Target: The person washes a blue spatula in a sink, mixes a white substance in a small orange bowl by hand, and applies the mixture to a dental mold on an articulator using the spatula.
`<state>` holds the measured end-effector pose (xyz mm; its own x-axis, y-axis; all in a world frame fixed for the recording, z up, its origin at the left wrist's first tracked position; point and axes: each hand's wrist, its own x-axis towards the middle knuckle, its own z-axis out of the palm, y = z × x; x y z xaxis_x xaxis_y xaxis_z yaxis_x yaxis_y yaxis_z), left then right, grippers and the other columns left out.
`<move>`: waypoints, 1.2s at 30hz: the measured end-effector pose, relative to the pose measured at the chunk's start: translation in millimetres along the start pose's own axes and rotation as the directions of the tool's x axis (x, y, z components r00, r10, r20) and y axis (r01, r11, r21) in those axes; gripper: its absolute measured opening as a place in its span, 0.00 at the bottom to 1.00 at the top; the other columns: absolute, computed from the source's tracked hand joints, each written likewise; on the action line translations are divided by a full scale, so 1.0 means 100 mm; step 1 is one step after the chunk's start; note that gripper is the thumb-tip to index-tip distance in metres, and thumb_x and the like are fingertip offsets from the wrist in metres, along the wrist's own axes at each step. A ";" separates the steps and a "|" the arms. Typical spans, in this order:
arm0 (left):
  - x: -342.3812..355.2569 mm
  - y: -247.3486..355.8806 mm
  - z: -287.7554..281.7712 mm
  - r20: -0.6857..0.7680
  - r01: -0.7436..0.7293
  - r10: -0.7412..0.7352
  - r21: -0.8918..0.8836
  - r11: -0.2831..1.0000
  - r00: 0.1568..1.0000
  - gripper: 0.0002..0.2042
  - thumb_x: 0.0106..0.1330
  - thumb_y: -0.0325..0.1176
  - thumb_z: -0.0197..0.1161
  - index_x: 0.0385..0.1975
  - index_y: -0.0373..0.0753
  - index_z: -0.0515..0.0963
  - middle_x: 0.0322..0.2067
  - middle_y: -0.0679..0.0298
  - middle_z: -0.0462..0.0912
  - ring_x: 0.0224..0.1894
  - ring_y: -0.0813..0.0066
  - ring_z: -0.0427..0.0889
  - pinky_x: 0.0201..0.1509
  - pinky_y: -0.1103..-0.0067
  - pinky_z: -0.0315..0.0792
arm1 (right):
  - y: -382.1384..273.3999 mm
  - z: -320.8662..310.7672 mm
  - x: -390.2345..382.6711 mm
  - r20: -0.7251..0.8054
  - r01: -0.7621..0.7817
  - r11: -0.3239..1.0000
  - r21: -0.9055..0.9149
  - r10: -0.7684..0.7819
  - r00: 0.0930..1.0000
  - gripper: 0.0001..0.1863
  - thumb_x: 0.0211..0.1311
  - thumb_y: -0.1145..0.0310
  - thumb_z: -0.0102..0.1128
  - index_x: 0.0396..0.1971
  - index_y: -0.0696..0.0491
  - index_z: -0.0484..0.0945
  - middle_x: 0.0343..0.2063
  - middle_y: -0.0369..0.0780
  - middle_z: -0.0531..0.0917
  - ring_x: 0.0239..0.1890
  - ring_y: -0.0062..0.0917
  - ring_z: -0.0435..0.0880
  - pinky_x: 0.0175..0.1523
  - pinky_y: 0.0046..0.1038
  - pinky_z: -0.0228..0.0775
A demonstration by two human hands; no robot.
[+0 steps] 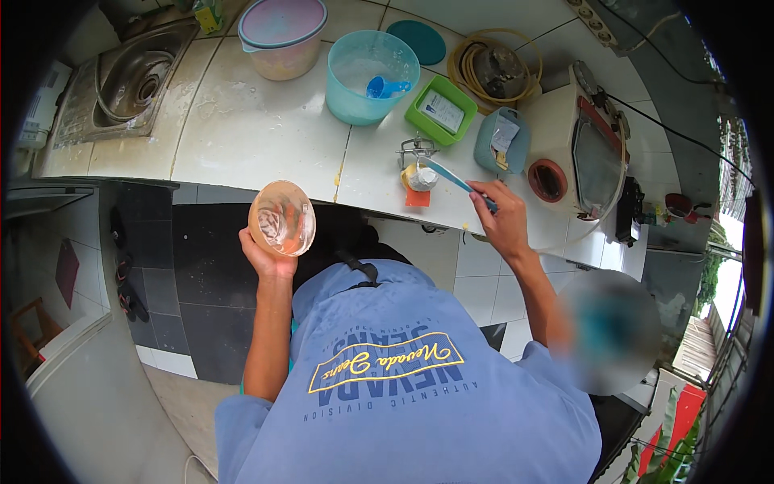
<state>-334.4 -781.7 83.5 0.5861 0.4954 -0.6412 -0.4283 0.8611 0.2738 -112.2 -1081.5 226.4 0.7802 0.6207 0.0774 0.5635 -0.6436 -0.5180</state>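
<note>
My left hand (pixel 266 255) holds up a peach-coloured mixing bowl (pixel 260 211), tilted so its inside shows pale, wet paste smeared on the wall. The fingers of my right hand (pixel 505 219) are closed on a blue spatula (pixel 455 179). Its tip reaches a lump of white plaster-like paste (pixel 424 177) near the counter's front edge. Behind the lump stands a small metal frame (pixel 417 148), which looks like a dental articulator. A flat orange piece (pixel 418 198) lies under the front of the lump, with some yellow material beside it.
On the tiled counter (pixel 258 133) stand a lidded pink tub (pixel 282 58), a turquoise bucket (pixel 348 101) with a blue scoop (pixel 389 88), a green basket (pixel 419 121) and a blue-grey container (pixel 488 139). A coiled hose (pixel 462 71) and a boxy machine (pixel 560 149) are right; a sink (pixel 133 89) is left.
</note>
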 end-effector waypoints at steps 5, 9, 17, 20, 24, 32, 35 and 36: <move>-0.16 -0.13 -0.01 0.007 -0.019 0.019 -0.036 0.999 1.000 0.23 0.67 0.42 0.44 0.58 0.40 0.74 0.55 0.55 0.78 0.60 0.51 0.76 0.63 0.50 0.72 | 0.30 0.75 -0.51 -0.163 -0.143 0.967 0.210 0.179 0.970 0.10 0.66 0.72 0.62 0.44 0.55 0.85 0.31 0.42 0.84 0.29 0.29 0.82 0.35 0.28 0.73; -0.23 -0.29 0.03 0.021 -0.011 0.011 -0.017 1.000 1.000 0.23 0.68 0.42 0.45 0.58 0.40 0.74 0.55 0.55 0.78 0.60 0.51 0.76 0.63 0.50 0.72 | 0.36 0.95 -0.60 -0.178 -0.156 0.944 0.291 0.214 0.961 0.10 0.66 0.71 0.62 0.44 0.55 0.85 0.32 0.42 0.84 0.30 0.30 0.83 0.36 0.28 0.74; -0.35 -0.44 0.19 0.038 -0.002 0.002 0.004 1.000 0.999 0.22 0.69 0.42 0.45 0.58 0.40 0.74 0.55 0.55 0.78 0.59 0.52 0.77 0.64 0.53 0.73 | 0.41 0.98 -0.62 -0.214 -0.128 0.951 0.282 0.192 0.958 0.10 0.66 0.71 0.61 0.44 0.56 0.85 0.34 0.42 0.84 0.32 0.31 0.84 0.37 0.29 0.75; -0.36 -0.43 0.17 0.064 -0.010 0.009 0.015 1.000 0.998 0.22 0.69 0.43 0.45 0.58 0.40 0.74 0.55 0.55 0.78 0.59 0.53 0.77 0.63 0.53 0.73 | 0.28 0.90 -0.67 -0.246 -0.170 0.918 0.358 0.268 0.932 0.10 0.66 0.72 0.61 0.44 0.56 0.85 0.36 0.43 0.84 0.33 0.32 0.84 0.37 0.30 0.76; -0.38 -0.44 0.18 0.043 -0.009 0.009 0.015 1.000 0.999 0.22 0.69 0.43 0.44 0.57 0.39 0.74 0.55 0.55 0.78 0.59 0.53 0.77 0.63 0.53 0.74 | 0.28 0.98 -0.70 -0.207 -0.161 0.924 0.348 0.243 0.948 0.10 0.65 0.73 0.61 0.44 0.57 0.85 0.36 0.43 0.84 0.33 0.32 0.83 0.37 0.30 0.76; -0.43 -0.39 0.20 0.056 0.019 -0.019 0.001 1.000 0.998 0.22 0.69 0.43 0.46 0.57 0.40 0.74 0.55 0.55 0.78 0.59 0.53 0.78 0.63 0.52 0.73 | 0.27 0.88 -0.59 -0.254 -0.196 0.919 0.341 0.290 0.923 0.10 0.65 0.73 0.61 0.43 0.56 0.85 0.35 0.42 0.83 0.32 0.33 0.83 0.38 0.30 0.75; -0.41 -0.41 0.19 0.122 0.060 -0.057 -0.024 0.998 0.991 0.22 0.69 0.43 0.47 0.57 0.40 0.74 0.55 0.55 0.78 0.59 0.54 0.77 0.64 0.51 0.72 | 0.37 0.76 -0.56 -0.369 -0.165 0.921 0.353 0.299 0.880 0.09 0.66 0.72 0.61 0.43 0.57 0.85 0.33 0.41 0.84 0.32 0.29 0.83 0.37 0.29 0.74; -0.41 -0.43 0.21 0.129 0.064 -0.059 -0.029 0.998 0.990 0.21 0.69 0.44 0.48 0.57 0.41 0.74 0.55 0.55 0.78 0.59 0.54 0.77 0.65 0.51 0.71 | 0.46 0.77 -0.58 -0.306 -0.222 0.876 0.428 0.371 0.877 0.09 0.66 0.71 0.62 0.43 0.57 0.85 0.31 0.41 0.85 0.31 0.27 0.83 0.37 0.28 0.73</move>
<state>-325.9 -836.5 113.2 0.6940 0.4538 -0.5589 -0.4099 0.8873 0.2115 -152.0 -1112.7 132.3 0.9762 0.1687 0.1360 0.2045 -0.5098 -0.8356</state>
